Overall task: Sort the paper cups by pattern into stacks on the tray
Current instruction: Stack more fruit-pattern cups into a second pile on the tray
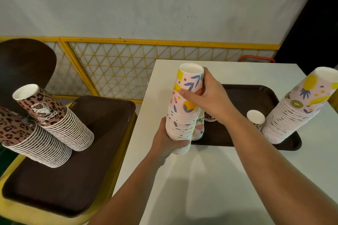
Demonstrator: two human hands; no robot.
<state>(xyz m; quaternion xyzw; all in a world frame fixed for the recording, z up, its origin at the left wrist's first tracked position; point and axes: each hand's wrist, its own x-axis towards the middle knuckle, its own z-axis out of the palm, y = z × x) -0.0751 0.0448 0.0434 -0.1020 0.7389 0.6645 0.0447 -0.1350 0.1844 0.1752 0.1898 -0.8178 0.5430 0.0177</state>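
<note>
A person's two bare hands hold a stack of upturned pink fruit-and-leaf paper cups [184, 107] above the near left edge of a dark brown tray [243, 95] on a white worktop [201, 179]. The left hand [167, 142] wraps around the stack's lower rims, its fingers curled under and partly hidden behind the cups. The right hand [210, 95] grips the top cup, thumb across its front, the other fingers out of sight behind it.

Behind the held stack, a second short stack [198, 128] and a dark-patterned cup [210, 117] are mostly hidden. A small cup [255, 118] stands beside a tall fruit-pattern stack [296, 107] at the tray's right end, whose top is blurred.

To the left, a second brown tray [64, 179] carries two leaning stacks of leopard-print cups [51, 118]; the nearer one is cut off by the picture edge.
</note>
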